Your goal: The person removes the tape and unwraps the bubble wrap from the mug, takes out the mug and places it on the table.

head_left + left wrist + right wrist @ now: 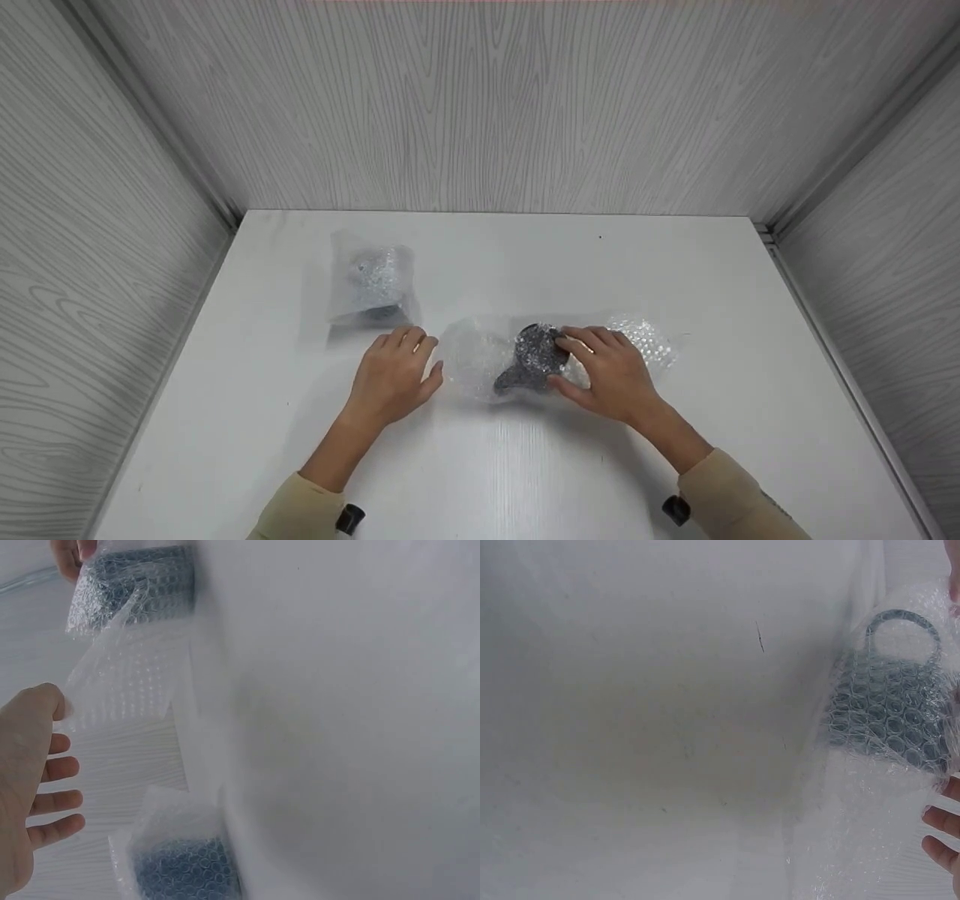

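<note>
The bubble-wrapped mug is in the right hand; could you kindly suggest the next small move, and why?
Perhaps the left hand should pinch the bubble wrap's left flap, since it is beside that edge while the right hand grips the mug.

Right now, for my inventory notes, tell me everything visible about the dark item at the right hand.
The dark item, perhaps a mug, has a looped handle; its material and pose are unclear. Clear bubble wrap covers it and spreads to both sides over the white table. The right hand holds one end.
</note>
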A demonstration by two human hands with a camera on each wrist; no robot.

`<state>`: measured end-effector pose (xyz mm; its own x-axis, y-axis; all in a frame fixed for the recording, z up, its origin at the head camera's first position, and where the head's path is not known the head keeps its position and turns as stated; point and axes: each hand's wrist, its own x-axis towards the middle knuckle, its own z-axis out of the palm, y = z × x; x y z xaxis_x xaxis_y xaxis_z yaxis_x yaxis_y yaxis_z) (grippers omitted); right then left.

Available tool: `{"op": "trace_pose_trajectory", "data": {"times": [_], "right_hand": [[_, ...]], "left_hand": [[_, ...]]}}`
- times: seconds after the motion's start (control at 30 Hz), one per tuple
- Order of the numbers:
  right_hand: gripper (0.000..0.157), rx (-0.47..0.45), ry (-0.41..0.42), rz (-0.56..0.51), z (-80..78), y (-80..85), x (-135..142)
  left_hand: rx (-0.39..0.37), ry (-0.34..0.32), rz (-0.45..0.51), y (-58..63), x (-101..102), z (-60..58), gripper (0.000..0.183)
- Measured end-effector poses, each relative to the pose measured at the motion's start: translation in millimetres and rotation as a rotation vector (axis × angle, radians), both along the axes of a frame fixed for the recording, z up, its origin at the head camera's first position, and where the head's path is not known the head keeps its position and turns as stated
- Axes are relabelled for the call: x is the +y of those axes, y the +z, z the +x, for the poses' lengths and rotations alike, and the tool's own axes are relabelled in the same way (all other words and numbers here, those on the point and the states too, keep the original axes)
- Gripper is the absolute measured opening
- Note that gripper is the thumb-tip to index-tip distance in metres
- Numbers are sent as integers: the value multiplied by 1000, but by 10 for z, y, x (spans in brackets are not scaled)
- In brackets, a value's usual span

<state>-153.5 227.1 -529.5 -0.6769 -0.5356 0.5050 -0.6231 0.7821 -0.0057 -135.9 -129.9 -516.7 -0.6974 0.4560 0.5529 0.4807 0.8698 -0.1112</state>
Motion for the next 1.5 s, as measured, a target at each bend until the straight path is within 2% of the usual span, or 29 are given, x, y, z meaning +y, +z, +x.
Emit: {"op": "trace_pose_trajectory", "data": {"times": [0.27, 0.8, 1.0, 1.27, 1.5], "right_hand": [[56, -18, -6, -2, 6, -3, -7], [55, -58, -23, 10, 6, 3, -7], [56, -40, -16, 10, -11, 16, -6], [55, -14, -5, 3, -11, 17, 1], [54, 2, 3, -5, -7, 2, -9]], "left_hand": [[-13, 23, 27, -17, -25, -17, 26], [-100, 107, 26, -180, -137, -35, 30], [-138, 140, 11, -241, -172, -54, 29], [-107, 128, 10, -350, -223, -60, 29], [-127, 131, -8, -431, -258, -36, 27]]}}
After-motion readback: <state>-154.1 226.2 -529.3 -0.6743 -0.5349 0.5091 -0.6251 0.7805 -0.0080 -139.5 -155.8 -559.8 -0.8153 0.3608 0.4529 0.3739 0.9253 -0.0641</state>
